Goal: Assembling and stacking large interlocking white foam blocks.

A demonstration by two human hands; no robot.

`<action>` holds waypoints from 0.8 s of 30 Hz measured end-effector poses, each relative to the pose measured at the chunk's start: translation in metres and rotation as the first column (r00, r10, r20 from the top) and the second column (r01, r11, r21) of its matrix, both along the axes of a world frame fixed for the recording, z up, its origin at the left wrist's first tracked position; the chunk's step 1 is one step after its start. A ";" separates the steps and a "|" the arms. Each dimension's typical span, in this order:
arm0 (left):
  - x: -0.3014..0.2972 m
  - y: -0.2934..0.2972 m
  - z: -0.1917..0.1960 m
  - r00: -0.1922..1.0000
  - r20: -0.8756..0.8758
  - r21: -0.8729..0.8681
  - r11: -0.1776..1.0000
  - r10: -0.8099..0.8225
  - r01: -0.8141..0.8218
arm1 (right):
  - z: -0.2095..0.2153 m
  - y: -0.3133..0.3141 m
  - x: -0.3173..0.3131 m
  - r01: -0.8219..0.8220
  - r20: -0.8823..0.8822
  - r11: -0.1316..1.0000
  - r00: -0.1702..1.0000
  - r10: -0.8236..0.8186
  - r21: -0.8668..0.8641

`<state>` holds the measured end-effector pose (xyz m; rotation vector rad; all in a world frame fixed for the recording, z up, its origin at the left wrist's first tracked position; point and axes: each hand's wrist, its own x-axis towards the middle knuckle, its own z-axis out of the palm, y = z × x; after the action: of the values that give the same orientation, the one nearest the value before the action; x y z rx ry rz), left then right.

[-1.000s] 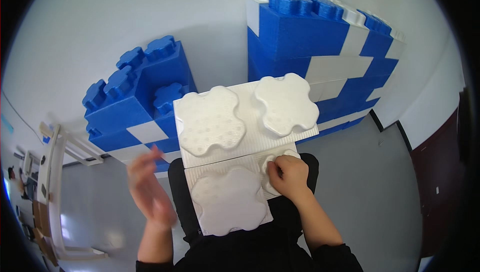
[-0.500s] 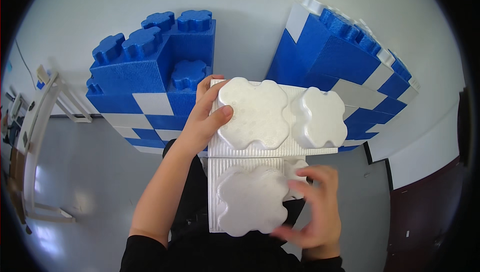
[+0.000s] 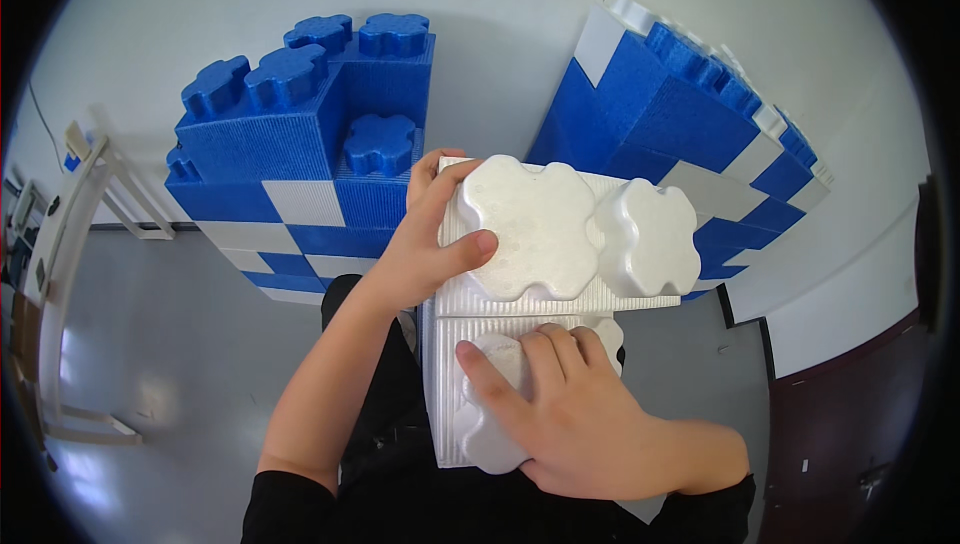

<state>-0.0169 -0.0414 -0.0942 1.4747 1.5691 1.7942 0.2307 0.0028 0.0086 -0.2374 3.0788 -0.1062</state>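
- The upper white block and lower white block appear to meet edge to edge, above the lap.
- Left hand: fingers and thumb clamp the upper white block's left edge.
- Right hand: palm down over the lower white block, fingers bent; whether they squeeze, I cannot tell.
- Progress: the 2 blocks seem lined up; with both hands on them, handling looks unfinished; how much remains doesn't show.

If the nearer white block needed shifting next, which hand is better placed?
Probably the right hand: it lies across the big knob of the nearer white block, while the left hand holds the farther white block.
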 end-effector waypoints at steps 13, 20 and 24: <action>-0.001 0.009 -0.003 0.999 -0.037 0.014 1.000 0.025 -0.025 | 0.012 0.007 -0.001 0.000 0.047 0.999 0.999 0.002 -0.032; -0.002 0.009 -0.003 0.999 -0.026 0.019 0.999 0.033 -0.033 | 0.009 0.013 0.001 -0.009 0.009 0.996 1.000 0.009 -0.086; 0.000 0.009 -0.002 0.999 -0.011 0.019 0.999 0.032 -0.032 | 0.007 0.004 0.003 -0.001 -0.012 0.999 1.000 0.000 -0.032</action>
<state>-0.0172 -0.0320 -0.0963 1.4780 1.5944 1.8264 0.2340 0.0071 0.0156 -0.2411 3.0908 -0.1543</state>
